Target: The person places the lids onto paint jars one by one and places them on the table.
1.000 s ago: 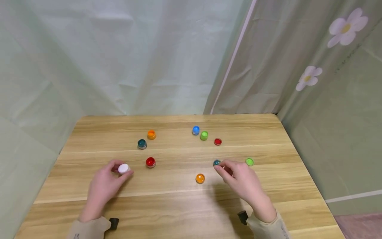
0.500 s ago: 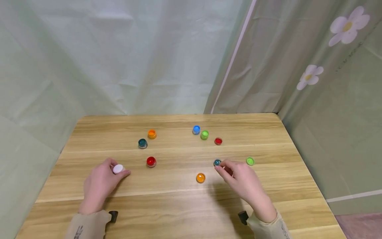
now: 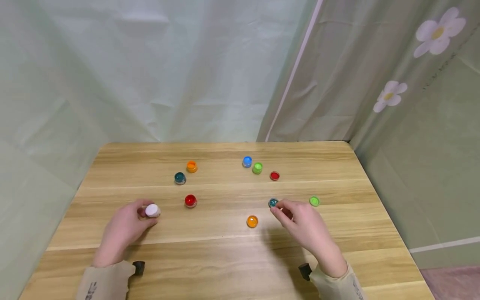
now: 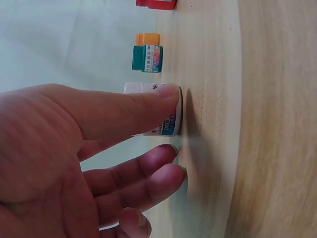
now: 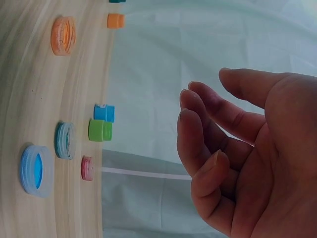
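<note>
My left hand (image 3: pixel 125 223) pinches a small white paint jar (image 3: pixel 152 211) at the table's left, thumb along its labelled side. In the left wrist view that jar (image 4: pixel 168 126) is close over the wood, its other fingers spread loosely. My right hand (image 3: pixel 305 225) hovers at the right, its fingers loosely bent and holding nothing. Just beyond its fingertips, in the head view, is a round teal lid (image 3: pixel 273 203). A blue lid (image 5: pixel 37 171) shows in the right wrist view; the hand hides it from the head camera. An orange lid (image 3: pixel 252 221) lies left of that hand.
Red (image 3: pixel 190 201), teal (image 3: pixel 180 178) and orange jars (image 3: pixel 192 167) stand at the left. Blue (image 3: pixel 247 161) and green jars (image 3: pixel 257 168) stand at the back. Red (image 3: pixel 275 176) and green lids (image 3: pixel 314 201) lie at the right. Curtains (image 3: pixel 210 83) hang behind the table.
My left hand has shifted left with the white paint jar, then slightly back to the right. The right hand stays almost where it was; the other jars and lids have stayed put.
</note>
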{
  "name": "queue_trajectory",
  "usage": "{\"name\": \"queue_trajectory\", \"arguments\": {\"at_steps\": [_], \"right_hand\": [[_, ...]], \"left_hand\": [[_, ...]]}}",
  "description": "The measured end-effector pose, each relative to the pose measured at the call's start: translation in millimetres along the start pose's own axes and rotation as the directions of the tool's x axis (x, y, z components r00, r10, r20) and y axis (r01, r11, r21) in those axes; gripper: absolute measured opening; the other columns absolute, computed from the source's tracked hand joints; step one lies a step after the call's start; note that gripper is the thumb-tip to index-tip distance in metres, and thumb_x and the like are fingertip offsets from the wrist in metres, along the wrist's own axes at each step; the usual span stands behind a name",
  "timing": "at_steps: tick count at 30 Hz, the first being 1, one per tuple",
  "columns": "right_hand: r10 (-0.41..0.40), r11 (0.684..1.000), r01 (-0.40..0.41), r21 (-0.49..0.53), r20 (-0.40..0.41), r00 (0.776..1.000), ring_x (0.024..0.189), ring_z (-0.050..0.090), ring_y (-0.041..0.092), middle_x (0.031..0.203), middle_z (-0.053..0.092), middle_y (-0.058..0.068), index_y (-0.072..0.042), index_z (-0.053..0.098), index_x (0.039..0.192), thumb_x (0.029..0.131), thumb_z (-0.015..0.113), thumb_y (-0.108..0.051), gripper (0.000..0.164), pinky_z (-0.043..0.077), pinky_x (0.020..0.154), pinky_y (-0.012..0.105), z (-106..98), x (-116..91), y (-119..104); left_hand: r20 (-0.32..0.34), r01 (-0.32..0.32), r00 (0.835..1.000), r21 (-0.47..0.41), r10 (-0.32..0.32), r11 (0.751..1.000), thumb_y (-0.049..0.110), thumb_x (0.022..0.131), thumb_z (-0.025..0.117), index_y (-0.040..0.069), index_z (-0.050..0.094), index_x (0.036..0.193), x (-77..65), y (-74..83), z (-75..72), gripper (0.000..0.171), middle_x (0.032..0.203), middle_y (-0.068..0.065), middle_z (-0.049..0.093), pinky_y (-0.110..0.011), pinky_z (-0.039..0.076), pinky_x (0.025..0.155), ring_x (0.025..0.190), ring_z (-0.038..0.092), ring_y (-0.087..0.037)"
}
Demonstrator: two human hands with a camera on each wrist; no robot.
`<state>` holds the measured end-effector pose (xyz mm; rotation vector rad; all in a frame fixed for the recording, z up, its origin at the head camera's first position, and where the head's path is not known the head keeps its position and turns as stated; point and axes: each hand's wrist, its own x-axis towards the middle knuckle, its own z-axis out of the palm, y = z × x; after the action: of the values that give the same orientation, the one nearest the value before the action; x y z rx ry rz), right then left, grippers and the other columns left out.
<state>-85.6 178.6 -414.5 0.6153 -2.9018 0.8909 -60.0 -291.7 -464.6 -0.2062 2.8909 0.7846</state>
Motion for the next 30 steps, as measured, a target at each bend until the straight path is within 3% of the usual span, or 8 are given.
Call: {"name": "queue_trajectory", "arguments": {"at_steps": [10, 17, 19, 22, 24, 26, 28, 30], "right_hand": [[0.021, 1.000, -0.021, -0.003, 0.028, 0.999, 0.062, 0.048, 0.004, 0.069, 0.052, -0.017, -0.028, 0.072, 0.090, 0.106, 0.070, -0.037, 0.018, 0.043, 0.056, 0.026, 1, -2, 1], [0.045, 0.999, -0.045, 0.008, 0.024, 0.999, 0.064, 0.051, 0.004, 0.070, 0.056, -0.018, -0.028, 0.075, 0.096, 0.106, 0.071, -0.036, 0.014, 0.045, 0.057, 0.026, -1, -2, 3], [0.072, 0.997, -0.073, 0.006, 0.023, 0.997, 0.066, 0.053, 0.004, 0.073, 0.059, -0.017, -0.026, 0.078, 0.100, 0.107, 0.069, -0.035, 0.014, 0.047, 0.060, 0.027, -3, -2, 4], [0.135, 0.991, -0.136, 0.014, 0.029, 0.990, 0.068, 0.056, 0.006, 0.078, 0.067, -0.011, -0.021, 0.078, 0.106, 0.110, 0.063, -0.032, 0.019, 0.049, 0.062, 0.031, -6, -3, 7], [0.172, 0.985, -0.172, 0.022, 0.036, 0.985, 0.070, 0.059, 0.008, 0.081, 0.069, -0.006, -0.019, 0.077, 0.111, 0.113, 0.058, -0.028, 0.022, 0.050, 0.065, 0.033, -8, -3, 10], [0.200, 0.979, -0.202, 0.036, 0.042, 0.979, 0.072, 0.061, 0.011, 0.082, 0.070, -0.002, -0.016, 0.076, 0.117, 0.115, 0.052, -0.025, 0.025, 0.050, 0.066, 0.036, -10, -3, 13], [0.213, 0.976, -0.215, 0.039, 0.039, 0.976, 0.074, 0.063, 0.012, 0.084, 0.070, -0.001, -0.015, 0.074, 0.121, 0.116, 0.050, -0.022, 0.026, 0.051, 0.068, 0.037, -11, -3, 16], [0.224, 0.973, -0.225, 0.041, 0.032, 0.974, 0.075, 0.064, 0.012, 0.086, 0.071, 0.000, -0.014, 0.072, 0.125, 0.116, 0.048, -0.021, 0.027, 0.051, 0.068, 0.037, -13, -3, 18]], "left_hand": [[-0.007, -0.004, 1.000, 0.004, 0.004, 1.000, 0.023, 0.092, 0.086, -0.004, 0.067, 0.133, -2.0, -2.2, 0.3, 0.052, 0.101, -0.015, 0.070, -0.043, 0.049, 0.071, 0.083, 0.060, -0.026], [0.008, 0.036, 0.999, -0.033, -0.035, 0.999, 0.030, 0.091, 0.086, -0.005, 0.061, 0.140, -2.6, -2.6, -3.6, 0.065, 0.110, -0.020, 0.069, -0.036, 0.045, 0.069, 0.083, 0.060, -0.025], [-0.020, 0.037, 0.999, -0.057, -0.038, 0.998, 0.032, 0.092, 0.085, -0.005, 0.059, 0.143, -4.5, -1.6, -4.4, 0.068, 0.116, -0.024, 0.067, -0.037, 0.045, 0.069, 0.085, 0.060, -0.026], [-0.132, 0.018, 0.991, -0.108, -0.032, 0.994, 0.033, 0.095, 0.083, -0.004, 0.060, 0.144, -10.0, 2.9, -4.6, 0.065, 0.122, -0.027, 0.066, -0.036, 0.044, 0.069, 0.090, 0.058, -0.028], [-0.250, -0.015, 0.968, -0.150, -0.024, 0.989, 0.029, 0.097, 0.082, -0.002, 0.064, 0.140, -14.8, 9.0, -4.7, 0.056, 0.124, -0.026, 0.066, -0.032, 0.042, 0.070, 0.093, 0.057, -0.028], [-0.372, -0.054, 0.928, -0.194, -0.022, 0.979, 0.023, 0.097, 0.082, 0.000, 0.069, 0.134, -19.5, 17.6, -4.9, 0.045, 0.124, -0.021, 0.067, -0.027, 0.040, 0.071, 0.095, 0.056, -0.024], [-0.480, -0.111, 0.877, -0.229, -0.013, 0.967, 0.015, 0.094, 0.083, 0.002, 0.073, 0.127, -23.8, 28.5, -4.4, 0.036, 0.119, -0.014, 0.069, -0.021, 0.039, 0.068, 0.093, 0.055, -0.016], [-0.534, -0.150, 0.845, -0.266, -0.016, 0.952, 0.009, 0.093, 0.084, 0.003, 0.075, 0.122, -27.1, 39.7, -2.4, 0.031, 0.116, -0.009, 0.071, -0.016, 0.038, 0.066, 0.091, 0.056, -0.012]]}}
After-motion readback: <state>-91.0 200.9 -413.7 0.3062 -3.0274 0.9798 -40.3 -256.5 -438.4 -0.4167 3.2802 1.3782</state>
